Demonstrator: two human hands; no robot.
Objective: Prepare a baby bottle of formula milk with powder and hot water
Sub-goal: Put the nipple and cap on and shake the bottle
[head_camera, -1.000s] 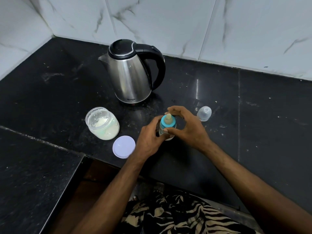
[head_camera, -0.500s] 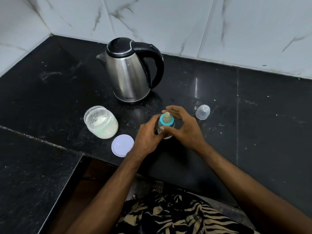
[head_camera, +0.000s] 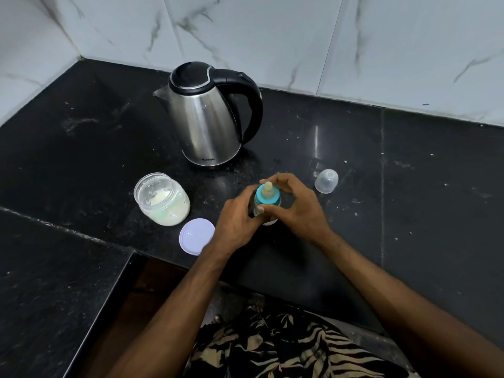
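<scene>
Head view. The baby bottle (head_camera: 266, 207) stands upright on the black counter (head_camera: 81, 159), near its front edge and about midway along it, with the teal collar (head_camera: 267, 198) and the nipple (head_camera: 267, 188) on top. Your left hand (head_camera: 236, 223) curls round the bottle's body from the left; your right hand (head_camera: 296, 207) arches over the collar, thumb and fingertips pinching its rim. Whether the collar is being tightened or loosened cannot be told from this view.

Judged as handled: the bottle is small and probably light, its body stiff plastic, its wall smooth and likely slippery if wet. Hold the body low and firmly with the left hand and turn only the ribbed collar with the right. Keep off the nipple, which looks soft and would give under your fingers. If hot water is already inside, which the hands hide, the wall may be warm, and a tilt could spill.

Behind the bottle, toward the back wall, stands the steel kettle (head_camera: 207, 118), lid down, handle to the right. The open powder jar (head_camera: 161, 199) sits to the left of the bottle, its lid (head_camera: 197, 236) lying flat just beside it at the front edge. The clear cap (head_camera: 326, 181) rests to the right, apart from your right hand.
</scene>
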